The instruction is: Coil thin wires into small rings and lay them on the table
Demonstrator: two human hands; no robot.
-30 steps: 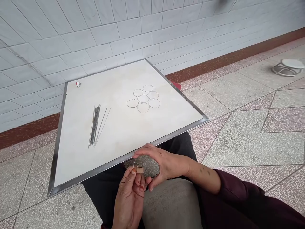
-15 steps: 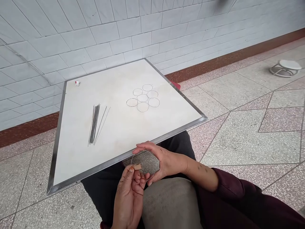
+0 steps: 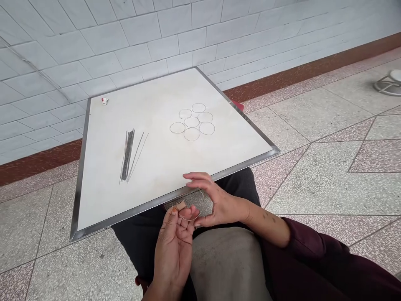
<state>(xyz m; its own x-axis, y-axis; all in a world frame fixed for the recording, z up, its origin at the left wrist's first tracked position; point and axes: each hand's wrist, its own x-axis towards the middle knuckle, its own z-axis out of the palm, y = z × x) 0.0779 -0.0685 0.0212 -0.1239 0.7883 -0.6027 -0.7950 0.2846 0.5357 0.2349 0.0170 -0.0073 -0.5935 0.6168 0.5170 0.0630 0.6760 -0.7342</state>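
Observation:
My left hand (image 3: 173, 251) rises from below, its fingertips at the lower left of a thin wire ring (image 3: 188, 219). A small tan strip of tape (image 3: 181, 205) is wrapped on the ring, right by my left thumb. My right hand (image 3: 219, 205) comes in from the right and holds the ring's right side between spread fingers and thumb. Both hands are just below the near metal edge of a white board (image 3: 175, 184). On the board lie several wire rings in a flower-like cluster (image 3: 191, 122), a bundle of thin wires (image 3: 128, 155), and a small red-and-white item (image 3: 105, 100).
The board rests on my lap, over dark trousers (image 3: 241, 188) and a grey covering on one thigh (image 3: 228, 267). A white tiled wall (image 3: 140, 42) with brown skirting runs behind it. A terrazzo floor (image 3: 326, 179) surrounds me, with a low stool (image 3: 388, 82) at far right.
My hands have lifted the ring slightly toward the board's edge, and my right hand's fingers have spread wider. The whole view has shifted a little as my head moved.

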